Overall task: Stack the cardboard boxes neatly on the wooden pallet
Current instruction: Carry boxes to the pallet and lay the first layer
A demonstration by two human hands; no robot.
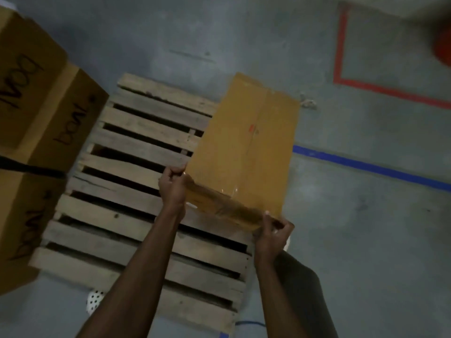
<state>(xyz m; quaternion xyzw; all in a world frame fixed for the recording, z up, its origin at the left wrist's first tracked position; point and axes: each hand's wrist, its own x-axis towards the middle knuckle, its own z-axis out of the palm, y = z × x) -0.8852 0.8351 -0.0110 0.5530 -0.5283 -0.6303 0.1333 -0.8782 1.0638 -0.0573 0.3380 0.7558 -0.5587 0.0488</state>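
Both hands are on the near end of the cardboard box. The left hand curls its fingers round the near-left corner and the right hand pinches the near-right corner, thumb on top. The whole length of the box runs away from the grip with no support that I can make out. It sits over the right edge of the wooden pallet, and I can't tell whether its far end touches the wood. My worry is that, held by two corners only, it may droop or twist beyond the hands. The glossy tape between them looks slippery too. Set down as it lies, it would overhang the pallet on the right hand's side and sit skewed to it, well apart from the stacked boxes out past the left hand.
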